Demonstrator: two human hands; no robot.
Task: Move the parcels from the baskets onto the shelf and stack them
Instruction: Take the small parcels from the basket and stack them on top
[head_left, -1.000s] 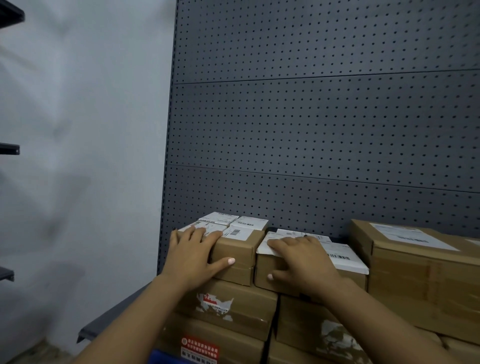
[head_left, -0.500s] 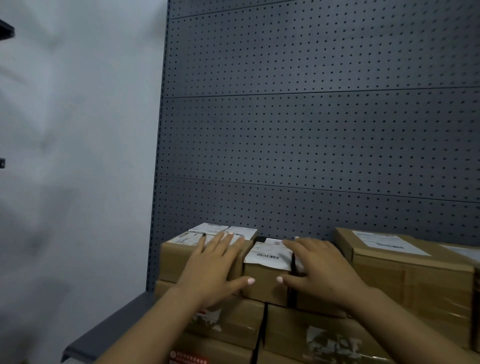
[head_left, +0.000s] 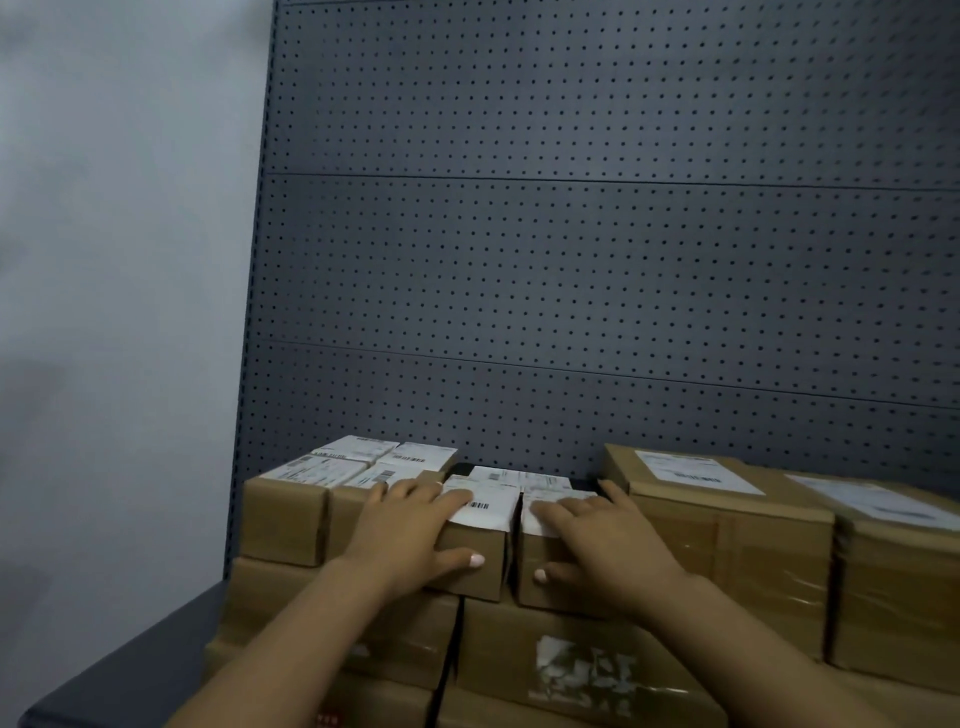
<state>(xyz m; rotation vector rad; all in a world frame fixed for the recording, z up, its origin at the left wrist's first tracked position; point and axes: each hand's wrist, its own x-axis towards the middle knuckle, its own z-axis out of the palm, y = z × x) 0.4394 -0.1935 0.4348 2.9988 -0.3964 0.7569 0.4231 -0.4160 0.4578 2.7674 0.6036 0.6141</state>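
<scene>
Brown cardboard parcels with white labels are stacked on the dark grey shelf (head_left: 130, 670). On the top layer, two small parcels sit side by side in the middle. My left hand (head_left: 410, 530) lies flat on the left small parcel (head_left: 475, 571), fingers on its label and thumb along its front face. My right hand (head_left: 608, 545) rests on the right small parcel (head_left: 530, 587), fingers spread on top and thumb on the front. Further small labelled parcels (head_left: 296, 514) stand to the left. Larger parcels (head_left: 727, 545) stand to the right.
A dark grey pegboard back panel (head_left: 571, 260) rises behind the stack. A pale wall (head_left: 119, 260) is on the left. Wide parcels (head_left: 571, 660) form the lower layers. A strip of bare shelf shows at the lower left. No basket is in view.
Both hands have shifted to the right along the top row. They now lie on the two middle small parcels, which stand closer together and squarer to the front.
</scene>
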